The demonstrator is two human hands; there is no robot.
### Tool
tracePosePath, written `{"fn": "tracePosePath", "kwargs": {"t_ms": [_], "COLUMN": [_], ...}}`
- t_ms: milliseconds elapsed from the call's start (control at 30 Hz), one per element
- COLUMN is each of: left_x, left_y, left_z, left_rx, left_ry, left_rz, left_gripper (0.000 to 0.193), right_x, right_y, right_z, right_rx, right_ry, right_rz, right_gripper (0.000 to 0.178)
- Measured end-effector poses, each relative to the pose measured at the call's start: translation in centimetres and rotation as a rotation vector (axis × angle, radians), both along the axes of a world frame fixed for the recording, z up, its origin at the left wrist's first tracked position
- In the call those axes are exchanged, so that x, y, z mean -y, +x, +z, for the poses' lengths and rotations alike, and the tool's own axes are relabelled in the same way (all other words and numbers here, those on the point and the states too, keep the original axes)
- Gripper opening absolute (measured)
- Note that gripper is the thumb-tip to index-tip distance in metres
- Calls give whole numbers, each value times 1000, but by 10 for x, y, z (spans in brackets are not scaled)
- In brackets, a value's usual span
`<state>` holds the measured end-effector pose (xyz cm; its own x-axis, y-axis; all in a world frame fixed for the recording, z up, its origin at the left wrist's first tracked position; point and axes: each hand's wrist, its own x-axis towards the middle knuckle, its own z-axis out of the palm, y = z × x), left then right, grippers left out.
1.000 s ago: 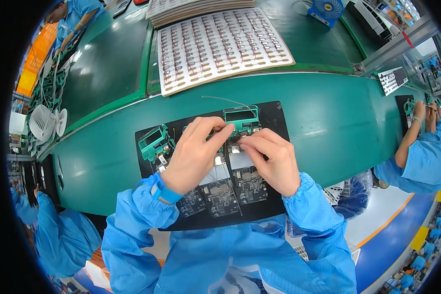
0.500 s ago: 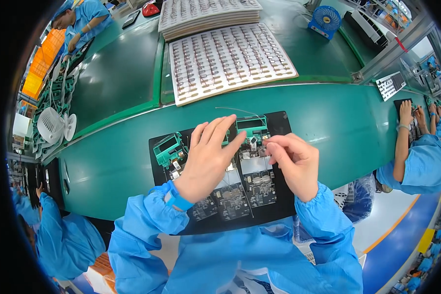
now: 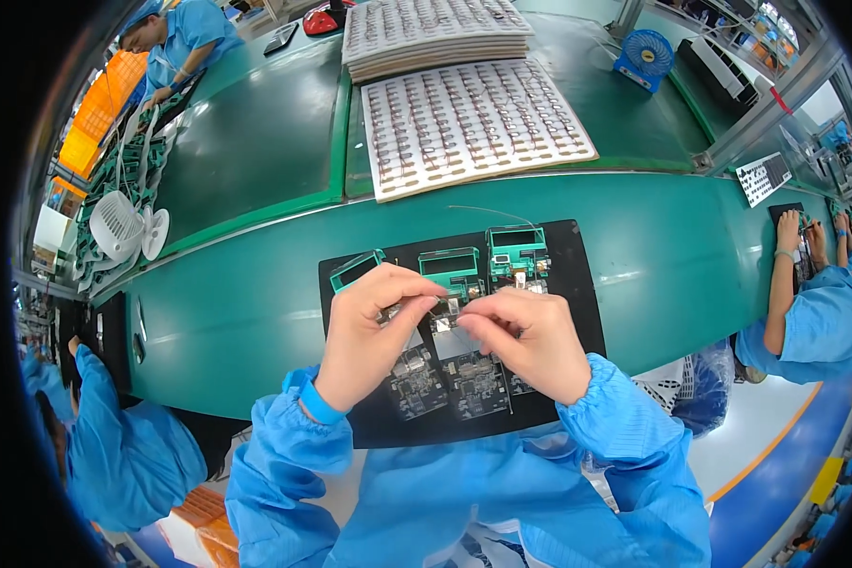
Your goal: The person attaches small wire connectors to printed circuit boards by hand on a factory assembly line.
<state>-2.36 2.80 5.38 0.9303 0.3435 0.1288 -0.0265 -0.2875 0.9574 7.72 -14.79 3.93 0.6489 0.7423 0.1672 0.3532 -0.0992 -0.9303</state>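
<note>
A black mat (image 3: 577, 312) lies before me with circuit boards side by side, each with a green plastic frame at its far end. Over the middle circuit board (image 3: 476, 386), just below its green frame (image 3: 450, 268), my left hand (image 3: 371, 327) and my right hand (image 3: 537, 343) face each other. Thumb and index finger are pinched together on each; whatever lies between the tips is too small to make out. My left hand partly covers the left board and its tilted frame (image 3: 357, 270). The right-hand frame (image 3: 518, 251) shows beyond my right hand, with a thin wire (image 3: 492, 213) curving past it.
White foam trays (image 3: 478, 123) of small wired parts, some stacked, stand beyond the bench edge. A blue fan (image 3: 646, 59) is at far right, a white fan (image 3: 118, 227) at left beside piled green parts. Co-workers sit on both sides; a person's hand (image 3: 789, 232) works at right.
My right hand has moved left from the right-hand board to the middle one. My left hand has drawn nearer and gone from spread fingers to a pinch. The whole view has shifted slightly.
</note>
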Motion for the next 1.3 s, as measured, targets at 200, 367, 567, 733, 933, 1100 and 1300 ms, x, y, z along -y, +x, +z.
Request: {"fn": "tracePosePath", "kwargs": {"t_ms": [200,367,567,733,933,1100,1300], "left_x": [-3,-5,-3,-1,4,5,17], "left_y": [8,10,11,6,-9,-16,-24], "left_z": [-21,-24,-27,-31,-39,-41,-30], "left_rx": [142,111,144,137,132,-29,20], "left_ry": [577,646,671,650,912,1061,894], "left_rz": [74,82,64,50,42,87,119], "left_gripper": [15,10,13,19,42,49,58], "right_x": [-23,-26,-23,-19,-12,3,16], "right_y": [-2,1,2,6,12,17,10], "right_z": [-12,-19,-18,-20,-24,-16,20], "right_rx": [-30,-9,-4,-108,-341,-587,-663], "right_ry": [-133,-167,-164,-175,-145,-189,-118], "right_rz": [120,120,106,95,165,136,96], "right_gripper": [20,20,19,18,19,25,15]}}
